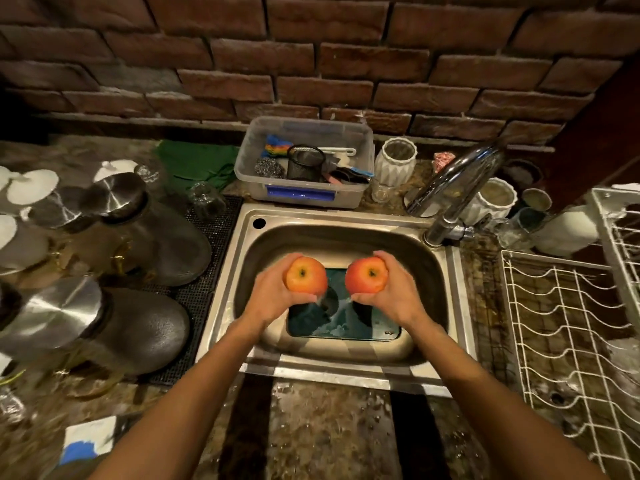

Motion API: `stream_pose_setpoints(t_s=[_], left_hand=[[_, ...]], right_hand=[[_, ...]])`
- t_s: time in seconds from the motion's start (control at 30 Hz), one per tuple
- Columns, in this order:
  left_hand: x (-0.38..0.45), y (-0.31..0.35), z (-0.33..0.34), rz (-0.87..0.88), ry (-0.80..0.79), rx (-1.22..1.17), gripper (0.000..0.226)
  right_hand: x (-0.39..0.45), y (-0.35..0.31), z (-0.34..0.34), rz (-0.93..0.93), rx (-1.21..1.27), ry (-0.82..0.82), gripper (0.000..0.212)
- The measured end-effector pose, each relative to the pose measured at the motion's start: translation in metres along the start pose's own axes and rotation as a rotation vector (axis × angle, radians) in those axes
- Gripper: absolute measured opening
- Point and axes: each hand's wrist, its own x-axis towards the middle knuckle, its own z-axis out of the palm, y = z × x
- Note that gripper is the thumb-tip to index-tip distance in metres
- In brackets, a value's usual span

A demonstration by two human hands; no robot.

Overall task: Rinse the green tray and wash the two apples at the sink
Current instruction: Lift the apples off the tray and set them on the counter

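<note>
Hands: left hand and right hand are both raised over the sink, each with fingers curled round one apple, the two held side by side and a little apart.
Wall: dark red brick runs across the back, behind the table.
Sink: steel sink is set into the table, with a chrome tap at its back right corner, the spout arching up and away.
Rack: white wire dish rack stands just right of the sink.
Jars: two large dark jars with metal lids stand on a black mat to the left (both seem tilted by the wide lens).
Box: clear plastic box behind the sink holds scrubbers, a mesh cup and a brush.
Tray: green tray lies flat on the sink bottom, wet, directly beneath the hands.
Vases: white ribbed vases stand beside the tap, with small glasses near them.
Left apple: left apple is red-orange, stem end up toward the camera, water dripping from below it.
Right apple: right apple is redder, also stem end up, dripping too.
</note>
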Motion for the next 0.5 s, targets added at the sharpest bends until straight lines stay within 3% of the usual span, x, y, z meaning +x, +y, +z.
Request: stream_pose_setpoints(t_s=[0.2,0.5], left_hand=[[-0.025,0.036,-0.031,0.042,0.033,0.045,0.098],[-0.066,0.085,-0.073,0.089,0.101,0.077,0.096]], right_hand=[[-0.025,-0.046,-0.029,0.025,0.037,0.028,0.113],[-0.066,-0.095,-0.06,-0.061,0.035,0.072,0.097]])
